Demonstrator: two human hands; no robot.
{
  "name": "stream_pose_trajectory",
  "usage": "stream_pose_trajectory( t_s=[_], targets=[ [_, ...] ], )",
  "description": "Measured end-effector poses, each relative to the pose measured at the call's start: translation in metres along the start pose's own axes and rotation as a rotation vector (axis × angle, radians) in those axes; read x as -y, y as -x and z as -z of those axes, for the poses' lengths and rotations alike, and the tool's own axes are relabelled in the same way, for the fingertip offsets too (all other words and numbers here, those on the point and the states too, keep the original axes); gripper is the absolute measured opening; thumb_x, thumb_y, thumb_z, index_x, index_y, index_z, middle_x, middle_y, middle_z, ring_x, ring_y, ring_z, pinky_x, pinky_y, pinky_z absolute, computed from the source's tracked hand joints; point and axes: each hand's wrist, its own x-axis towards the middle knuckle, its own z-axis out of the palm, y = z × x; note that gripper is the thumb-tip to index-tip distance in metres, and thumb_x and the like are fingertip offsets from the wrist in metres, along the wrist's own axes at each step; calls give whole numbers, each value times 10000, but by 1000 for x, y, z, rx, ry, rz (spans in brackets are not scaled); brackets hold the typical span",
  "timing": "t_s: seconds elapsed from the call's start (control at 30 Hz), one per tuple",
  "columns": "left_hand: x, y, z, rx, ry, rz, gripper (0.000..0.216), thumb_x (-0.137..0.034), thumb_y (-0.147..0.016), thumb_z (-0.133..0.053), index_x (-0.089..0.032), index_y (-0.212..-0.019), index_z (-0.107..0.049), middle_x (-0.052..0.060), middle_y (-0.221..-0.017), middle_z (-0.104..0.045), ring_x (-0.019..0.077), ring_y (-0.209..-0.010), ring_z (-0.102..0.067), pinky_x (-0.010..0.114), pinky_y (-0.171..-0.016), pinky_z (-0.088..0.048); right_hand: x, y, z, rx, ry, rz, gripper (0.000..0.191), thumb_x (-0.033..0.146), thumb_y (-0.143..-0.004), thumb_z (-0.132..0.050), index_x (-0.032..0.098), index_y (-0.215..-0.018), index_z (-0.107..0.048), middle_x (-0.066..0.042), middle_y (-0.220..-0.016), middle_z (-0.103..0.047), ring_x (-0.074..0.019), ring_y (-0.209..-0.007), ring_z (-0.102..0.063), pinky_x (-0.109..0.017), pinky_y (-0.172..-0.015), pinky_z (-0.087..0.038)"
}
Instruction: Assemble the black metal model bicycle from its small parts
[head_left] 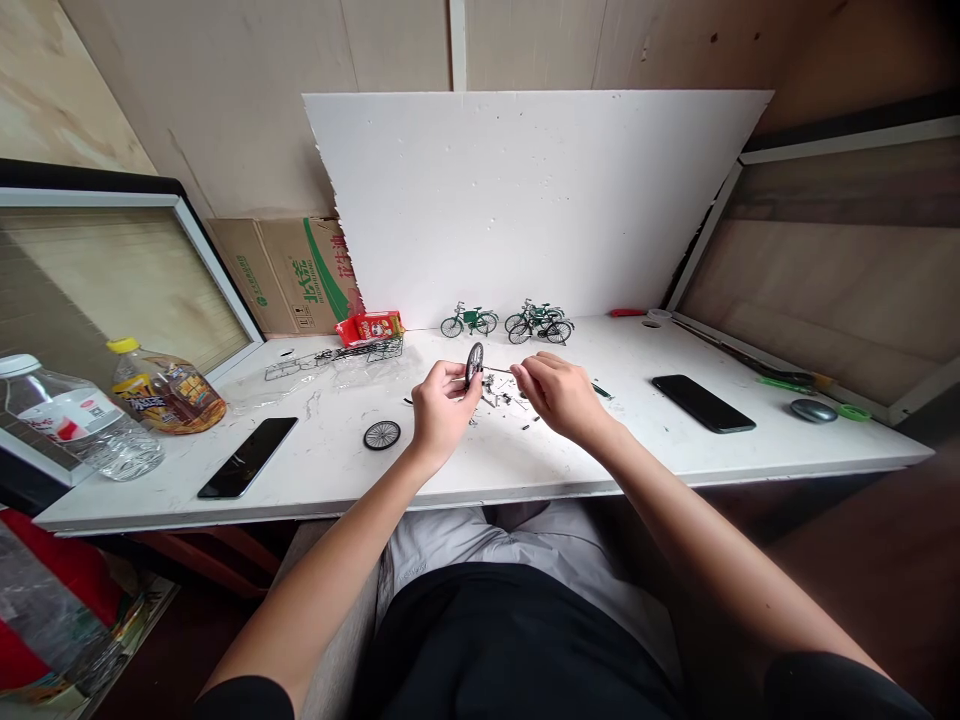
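Note:
My left hand (441,405) is closed on a small black spoked wheel (474,361), held upright above the white table (750,460). My right hand (556,392) is pinched on a thin metal rod (498,370) that points at the wheel's hub. Small loose parts (504,402) lie scattered on the table under both hands. A second small wheel (382,434) lies flat to the left of my left hand.
Two green model bicycles (469,321) (538,324) stand at the back before a white board. A red packet (369,328), wire frames (330,358), two black phones (248,457) (703,403), an oil bottle (166,393), a water bottle (75,420) and a dark mouse-shaped object (813,410) lie around.

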Motion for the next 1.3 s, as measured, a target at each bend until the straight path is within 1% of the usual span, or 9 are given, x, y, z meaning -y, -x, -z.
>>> stream_pose_trajectory(
  t_s=[0.23,0.4,0.53,0.67,0.77,0.93,1.1,1.2,1.3],
  targets=[
    [-5,-1,1,-9,4,10,244,-318,-868,-818,-202,-949,-619,89,-957,-808,219,-857,-820,314,-792,-683,0,2,-1,10,-59,-45,189,348,-1103,-470,214,-1002,-557,-56,-830,-637,-184,-668,-514,-316,-617,-321],
    [-4,-1,1,-10,-4,-13,233,-320,-878,-807,-202,-935,-615,80,-937,-806,215,-853,-820,309,-792,-681,-1,1,-2,1,-86,16,368,379,-1134,-405,221,-829,-537,-55,-759,-591,-198,-715,-525,-328,-654,-351],
    [-1,1,0,-2,-13,-47,230,-327,-886,-804,-202,-935,-616,82,-946,-810,221,-857,-821,335,-818,-687,-3,2,-5,-11,-141,-83,476,442,-1143,-377,223,-734,-484,-35,-687,-547,-177,-640,-500,-331,-634,-338],
    [0,0,1,-22,-35,-44,236,-344,-885,-807,-204,-934,-624,80,-943,-809,221,-858,-821,333,-815,-688,-4,4,-8,40,-185,-144,359,468,-1126,-421,222,-889,-531,-22,-736,-593,-170,-616,-502,-319,-621,-343],
    [-1,-2,2,-42,-49,-62,240,-351,-882,-813,-204,-927,-628,78,-943,-810,214,-851,-818,324,-816,-685,-4,5,-7,46,-185,-119,225,429,-1109,-476,223,-1043,-537,-34,-852,-650,-169,-640,-526,-309,-631,-366],
    [-3,-2,2,-74,-58,-93,243,-368,-883,-811,-205,-926,-637,81,-959,-819,211,-842,-817,325,-809,-689,-7,4,-7,-16,-125,56,302,375,-1136,-393,229,-925,-552,-64,-823,-632,-205,-728,-547,-328,-665,-382],
    [-4,3,0,-91,-76,-183,224,-365,-891,-803,-205,-921,-650,104,-1070,-830,226,-917,-824,358,-872,-692,-4,4,-9,-82,-87,67,401,376,-1142,-379,234,-791,-511,-54,-721,-612,-194,-662,-518,-338,-629,-350],
    [-4,4,0,-94,-75,-187,204,-350,-898,-799,-207,-942,-660,101,-1073,-833,227,-909,-825,360,-868,-693,-1,6,-10,-78,-75,40,375,376,-1141,-371,228,-833,-525,-49,-716,-604,-188,-638,-504,-335,-620,-344],
    [-4,3,0,-99,-84,-176,202,-359,-901,-795,-210,-946,-666,99,-1071,-834,231,-921,-824,367,-880,-691,1,7,-11,-59,-137,-2,236,397,-1119,-444,219,-1006,-549,-60,-852,-661,-184,-673,-545,-318,-640,-382]
  ],
)
